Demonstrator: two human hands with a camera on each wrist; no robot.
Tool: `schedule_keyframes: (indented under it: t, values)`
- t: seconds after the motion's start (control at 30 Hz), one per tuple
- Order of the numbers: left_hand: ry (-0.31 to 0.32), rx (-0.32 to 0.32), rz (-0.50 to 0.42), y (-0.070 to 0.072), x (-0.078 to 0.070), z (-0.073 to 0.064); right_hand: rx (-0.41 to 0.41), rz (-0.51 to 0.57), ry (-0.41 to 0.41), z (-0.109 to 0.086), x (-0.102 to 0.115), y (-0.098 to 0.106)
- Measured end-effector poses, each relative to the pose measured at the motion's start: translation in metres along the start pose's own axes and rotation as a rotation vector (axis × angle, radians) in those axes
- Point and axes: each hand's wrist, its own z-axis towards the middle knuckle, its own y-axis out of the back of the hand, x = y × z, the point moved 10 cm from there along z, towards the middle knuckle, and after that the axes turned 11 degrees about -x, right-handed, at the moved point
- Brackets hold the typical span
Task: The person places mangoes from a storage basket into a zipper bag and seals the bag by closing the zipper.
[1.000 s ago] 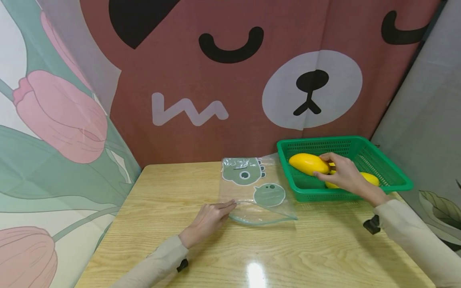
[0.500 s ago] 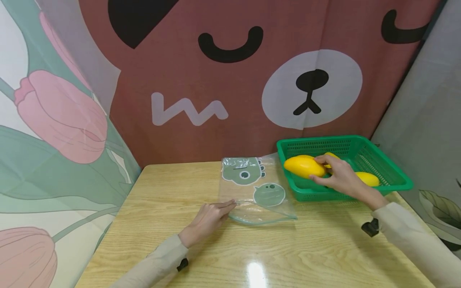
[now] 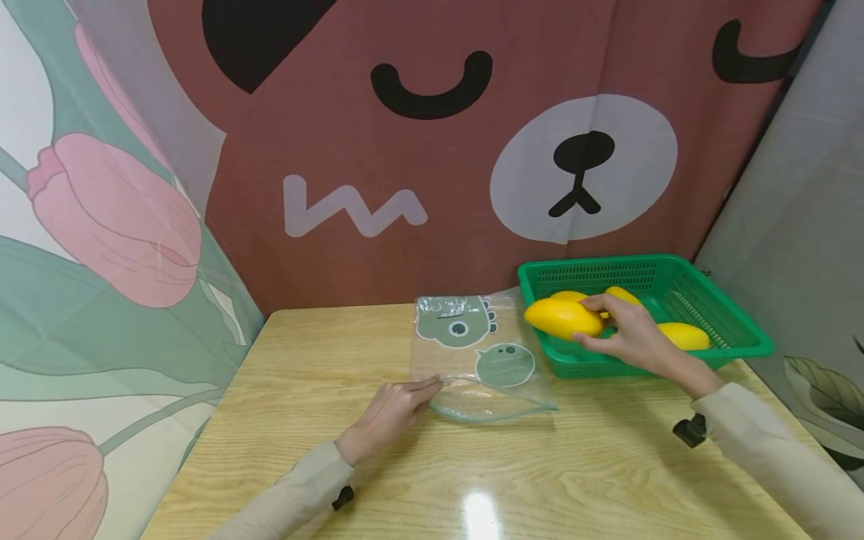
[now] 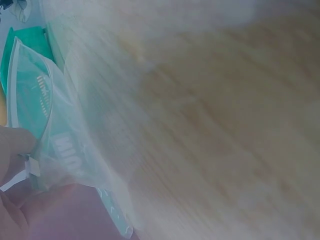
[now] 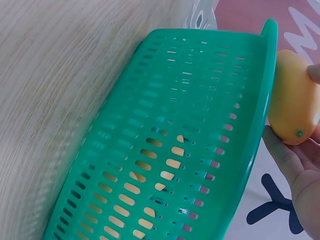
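Observation:
My right hand [image 3: 631, 334] grips a yellow mango [image 3: 564, 318] by its right end, holding it over the left side of a green basket [image 3: 574, 366]. In the right wrist view the mango [image 5: 292, 100] shows beyond the basket rim [image 5: 260, 125], thumb and fingers on either side. My left hand [image 3: 388, 416] pinches the left edge of the mouth of a clear zip bag [image 3: 505, 365] with green cartoon prints. The bag lies flat on the table, its mouth gaping toward me. The left wrist view shows the fingers [image 4: 17, 142] on the bag's zip edge [image 4: 47, 100].
More yellow mangoes [image 3: 685, 336] lie in the basket, one at the back [image 3: 622, 295]. The wooden table [image 3: 324, 352] meets a printed bear curtain [image 3: 432, 255] behind it. A tulip-patterned cloth [image 3: 115, 300] hangs on the left.
My right hand has lifted the mango and carried it left toward the basket's left rim, uncovering other mangoes behind it. The left hand and the bag have stayed put.

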Motion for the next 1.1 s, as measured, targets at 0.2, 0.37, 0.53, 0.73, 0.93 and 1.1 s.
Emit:
schedule_keyframes:
  t: [0.2,0.37,0.53,0.73,0.93,1.1]
  values:
    - [0.002,-0.006,0.007,0.0,-0.001,0.001,0.003,0.005,0.013,-0.001,0.007,-0.002]
    - [0.018,-0.009,0.0,0.0,0.001,0.002,0.014,0.007,0.014,-0.001,0.012,-0.003]
    - [0.048,-0.014,-0.022,-0.001,0.004,0.002,0.021,0.023,0.02,-0.001,0.017,-0.004]
    - [0.054,-0.014,-0.023,-0.001,0.004,0.003,0.016,0.036,0.033,-0.002,0.021,-0.005]
    - [0.057,-0.009,-0.019,-0.002,0.004,0.004,0.009,0.039,0.043,-0.002,0.027,-0.005]
    - [0.061,-0.009,-0.017,-0.002,0.004,0.005,0.005,0.052,0.059,-0.002,0.033,-0.005]
